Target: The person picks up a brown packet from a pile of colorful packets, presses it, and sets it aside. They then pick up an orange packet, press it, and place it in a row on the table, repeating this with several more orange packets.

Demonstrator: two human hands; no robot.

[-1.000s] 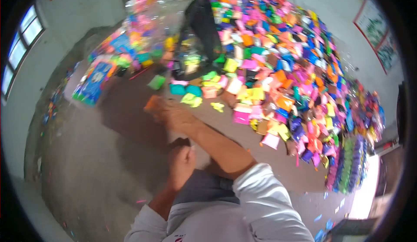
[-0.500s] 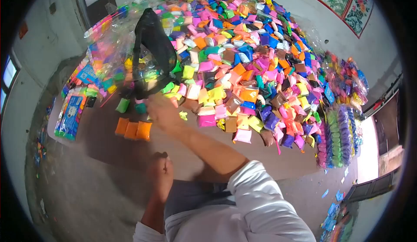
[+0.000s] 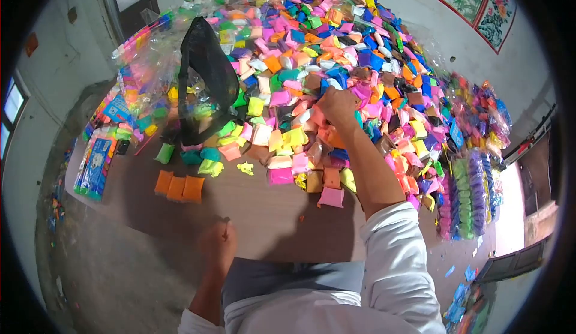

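Many small, pillow-shaped packets in mixed colours [image 3: 288, 82] are heaped on a brown tabletop [image 3: 258, 196] in the head view. Toward one o'clock from the centre, the heap is reached into by the bare right hand [image 3: 337, 105], its fingertips hidden; whether a packet is gripped cannot be told. Well apart from it, at seven o'clock, the bare left hand [image 3: 222, 241] is curled into a slightly blurred fist. Three orange pillow-shaped packets [image 3: 177, 187] are lined up side by side near nine o'clock. Toward ten, a looped black band [image 3: 219, 70] is seen among the packets.
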